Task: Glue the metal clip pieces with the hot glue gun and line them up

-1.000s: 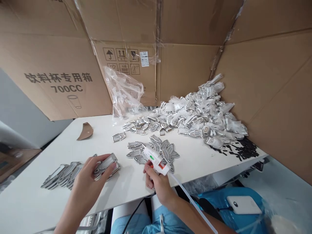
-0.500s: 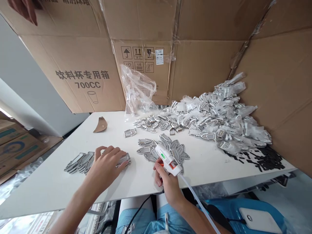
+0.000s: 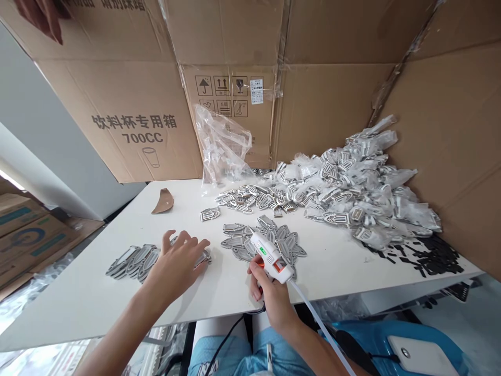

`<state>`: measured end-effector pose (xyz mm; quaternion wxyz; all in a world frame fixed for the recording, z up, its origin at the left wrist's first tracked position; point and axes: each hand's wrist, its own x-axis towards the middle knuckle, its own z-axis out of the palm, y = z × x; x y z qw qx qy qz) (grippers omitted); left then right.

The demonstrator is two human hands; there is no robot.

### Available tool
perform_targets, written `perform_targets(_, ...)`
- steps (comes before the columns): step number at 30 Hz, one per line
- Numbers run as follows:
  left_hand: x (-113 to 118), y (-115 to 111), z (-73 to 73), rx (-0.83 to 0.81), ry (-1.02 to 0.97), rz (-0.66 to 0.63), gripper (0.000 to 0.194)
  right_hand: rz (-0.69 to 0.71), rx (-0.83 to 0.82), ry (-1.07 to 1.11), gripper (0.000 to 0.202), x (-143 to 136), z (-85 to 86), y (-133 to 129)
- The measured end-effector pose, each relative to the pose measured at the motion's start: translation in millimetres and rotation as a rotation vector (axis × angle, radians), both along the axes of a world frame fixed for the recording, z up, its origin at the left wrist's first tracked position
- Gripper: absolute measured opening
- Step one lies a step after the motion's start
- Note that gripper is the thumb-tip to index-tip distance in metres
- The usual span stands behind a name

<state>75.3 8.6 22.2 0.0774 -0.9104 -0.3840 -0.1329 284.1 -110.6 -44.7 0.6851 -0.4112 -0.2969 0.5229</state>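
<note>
My left hand (image 3: 178,263) is over the left half of the table, fingers spread and bent, on top of a row of stacked grey metal pieces (image 3: 135,261); part of the row is hidden under it. My right hand (image 3: 270,287) is wrapped round the handle of a white glue gun (image 3: 270,256) with a long pale glue stick out of its back. The gun's nozzle points up and left over a loose pile of grey oval pieces (image 3: 287,243). One single piece (image 3: 210,213) lies behind, between the two groups.
A big heap of bagged metal pieces (image 3: 344,183) fills the back right, beside scattered black strips (image 3: 434,256). A clear plastic bag (image 3: 221,146) leans on the cardboard wall (image 3: 321,109). A brown cardboard scrap (image 3: 163,201) lies back left. A black cable hangs at the front edge.
My left hand has shifted slightly to the right, its fingers more raised and spread, showing more of the row on its left. My right hand and the glue gun have hardly moved.
</note>
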Motion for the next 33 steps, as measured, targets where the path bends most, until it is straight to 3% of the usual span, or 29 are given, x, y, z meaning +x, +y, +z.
perform_targets(5, -1.3, 4.8, -1.6, -0.055, 0.06, -0.038, 0.036, 0.017, -0.004, 0.001, 0.041, 0.6, 0.4, -1.2)
perform_targets(9, 0.6, 10.1, 0.7, -0.132, 0.128, -0.074, 0.023, 0.007, 0.004, -0.007, 0.042, 0.4, 0.6, -1.8)
perform_targets(12, 4.5, 13.8, 3.5, -0.101, 0.138, -0.098, 0.016, 0.009, 0.013, -0.017, 0.041, 0.1, -0.5, -1.8)
perform_targets(23, 9.2, 32.3, 3.1, -0.096, 0.069, -0.161, 0.016, -0.015, -0.001, 0.0, 0.043, 0.1, -0.6, -1.6)
perform_targets(28, 27.9, 18.6, 2.0, -0.03, 0.027, -0.167, 0.029, -0.033, -0.019, 0.017, 0.044, -1.5, -0.2, -0.1)
perform_targets(33, 54.8, -5.4, -10.7, -0.05, -0.075, -0.284, 0.035, -0.061, -0.004, 0.021, 0.047, -1.8, 2.1, 3.2)
